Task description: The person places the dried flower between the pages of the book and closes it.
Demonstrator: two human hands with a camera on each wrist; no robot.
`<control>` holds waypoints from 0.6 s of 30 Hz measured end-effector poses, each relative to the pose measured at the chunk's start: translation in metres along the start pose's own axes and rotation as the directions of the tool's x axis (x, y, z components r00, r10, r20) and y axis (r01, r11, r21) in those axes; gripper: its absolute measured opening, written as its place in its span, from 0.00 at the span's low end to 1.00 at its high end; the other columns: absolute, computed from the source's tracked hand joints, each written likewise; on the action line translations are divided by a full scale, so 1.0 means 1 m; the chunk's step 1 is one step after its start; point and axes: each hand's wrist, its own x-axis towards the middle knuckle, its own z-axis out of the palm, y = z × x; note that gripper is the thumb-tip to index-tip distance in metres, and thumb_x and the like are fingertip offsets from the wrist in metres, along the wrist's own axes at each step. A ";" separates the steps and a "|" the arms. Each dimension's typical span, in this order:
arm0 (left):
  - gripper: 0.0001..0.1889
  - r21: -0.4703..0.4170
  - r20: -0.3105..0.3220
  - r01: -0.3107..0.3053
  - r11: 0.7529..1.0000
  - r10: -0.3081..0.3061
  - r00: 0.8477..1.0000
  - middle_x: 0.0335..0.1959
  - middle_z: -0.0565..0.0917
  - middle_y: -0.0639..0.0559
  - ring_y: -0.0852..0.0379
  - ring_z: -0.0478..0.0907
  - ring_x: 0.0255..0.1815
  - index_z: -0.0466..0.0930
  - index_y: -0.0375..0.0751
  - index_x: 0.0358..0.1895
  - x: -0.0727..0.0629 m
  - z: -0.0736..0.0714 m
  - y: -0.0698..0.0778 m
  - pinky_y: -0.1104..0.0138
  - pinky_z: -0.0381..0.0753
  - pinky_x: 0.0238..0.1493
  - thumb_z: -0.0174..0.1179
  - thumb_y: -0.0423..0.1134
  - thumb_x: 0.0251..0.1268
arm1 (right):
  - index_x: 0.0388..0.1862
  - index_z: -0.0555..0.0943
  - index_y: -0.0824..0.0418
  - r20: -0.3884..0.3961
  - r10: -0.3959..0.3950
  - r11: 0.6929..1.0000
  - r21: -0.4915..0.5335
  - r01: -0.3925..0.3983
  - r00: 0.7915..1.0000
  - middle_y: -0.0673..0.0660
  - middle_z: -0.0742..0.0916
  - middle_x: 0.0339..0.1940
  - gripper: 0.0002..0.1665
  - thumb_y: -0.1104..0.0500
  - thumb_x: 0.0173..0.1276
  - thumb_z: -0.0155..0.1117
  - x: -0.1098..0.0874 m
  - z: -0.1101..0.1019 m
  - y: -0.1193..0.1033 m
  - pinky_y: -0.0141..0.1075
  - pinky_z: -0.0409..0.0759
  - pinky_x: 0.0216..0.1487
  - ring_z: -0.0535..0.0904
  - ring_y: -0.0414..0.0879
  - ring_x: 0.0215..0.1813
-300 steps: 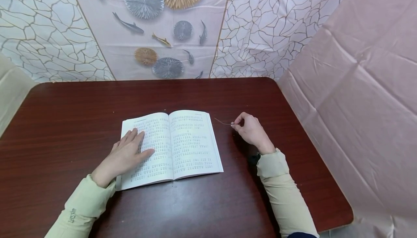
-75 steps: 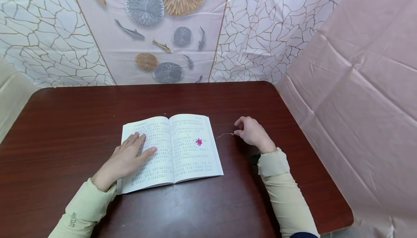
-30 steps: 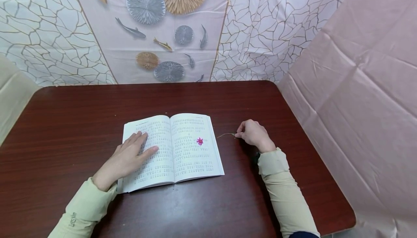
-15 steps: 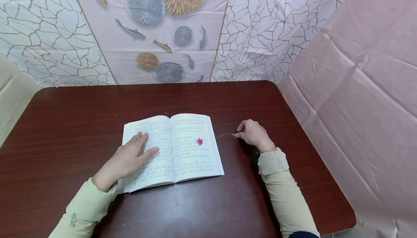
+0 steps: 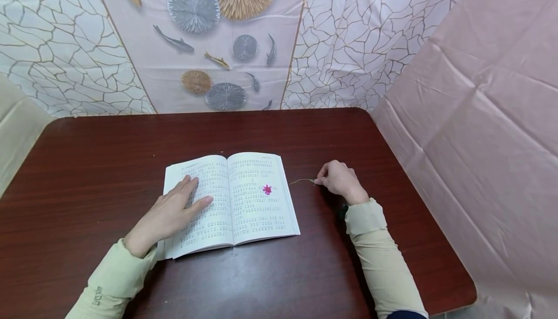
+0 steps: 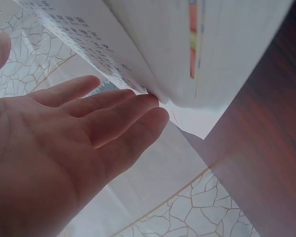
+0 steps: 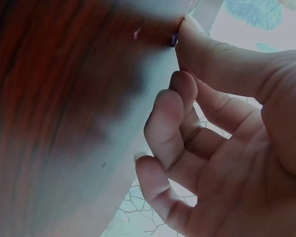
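An open book (image 5: 257, 222) with printed pages lies on the dark red-brown table. My left hand (image 5: 170, 215) rests flat on the left page, thumb spread away from the fingers; in the left wrist view its straight fingers (image 6: 123, 106) reach the book's edge. On the right page lies a small magenta flower (image 5: 267, 190). Right of the book, low over the table, my right hand (image 5: 339, 179) pinches one end of a thin, greenish stem-like strand (image 5: 301, 180) between thumb and forefinger. The strand's other end points toward the book. A tiny purple bit (image 7: 174, 40) shows at the thumb tip.
The table (image 5: 96, 164) has rounded corners. A patterned cloth (image 5: 244, 71) hangs behind it, and a plain pinkish cloth (image 5: 492, 130) hangs along the right side. A small pink speck (image 7: 136, 33) lies on the wood near the right hand.
Ten seconds ago the right page bore no flower; the magenta flower lies there now. The right fingers, parted at the strand 2.5 seconds ago, have closed on it. The left hand stays put.
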 end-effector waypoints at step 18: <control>0.48 -0.018 -0.027 -0.014 1.000 0.014 1.000 0.74 0.54 0.29 0.33 0.51 0.74 0.56 0.27 0.73 0.001 -0.001 0.000 0.36 0.53 0.65 0.42 0.70 0.68 | 0.28 0.83 0.54 0.022 -0.028 0.999 -0.014 0.029 0.999 0.47 0.84 0.25 0.07 0.56 0.66 0.67 -0.002 0.001 -0.002 0.56 0.62 0.57 0.77 0.49 0.36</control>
